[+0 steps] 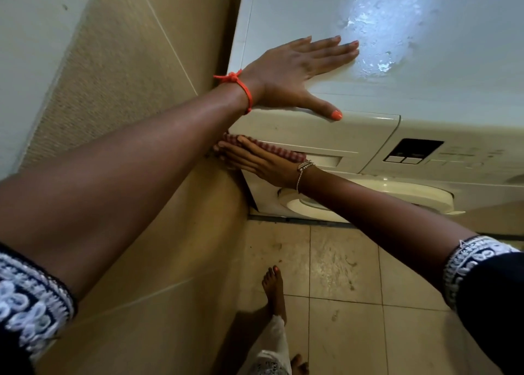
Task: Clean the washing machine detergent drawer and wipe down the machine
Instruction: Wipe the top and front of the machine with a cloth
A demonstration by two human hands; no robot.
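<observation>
White washing machine (pixel 425 76), one unit, fills the upper right of the frame, seen from above, with a bright patch of glare on its flat top. One detergent drawer (pixel 340 139) sits closed at the left end of the machine's front panel, just right of centre frame. One control panel (pixel 414 150) with a dark display lies to its right, and one round door (pixel 382 196) lies below.

Two hands are shown. The left hand (pixel 295 71), upper centre, rests palm down on the machine's top near its left front corner. Its grip is apart, four fingers straight and the thumb laid over the top edge above the drawer. An orange thread bracelet (pixel 241 85) circles its wrist. The right hand (pixel 261 161), centre frame, presses one red-and-white checked cloth (pixel 280 151) flat against the left end of the drawer front. Its grip is likewise apart, with straight fingers on the cloth. The thumb cannot be made out. A silver bracelet (pixel 304 166) circles this wrist.

Two dark sleeves with white embroidery appear, one at the lower left (pixel 25 303) and one at the lower right (pixel 482 275). Two bare feet stand on the beige tiled floor (pixel 340 275) at lower centre, one forward (pixel 273 286) and one at the bottom edge (pixel 299 363). A beige tiled wall (pixel 127 76) occupies the left of the frame, close beside the machine.
</observation>
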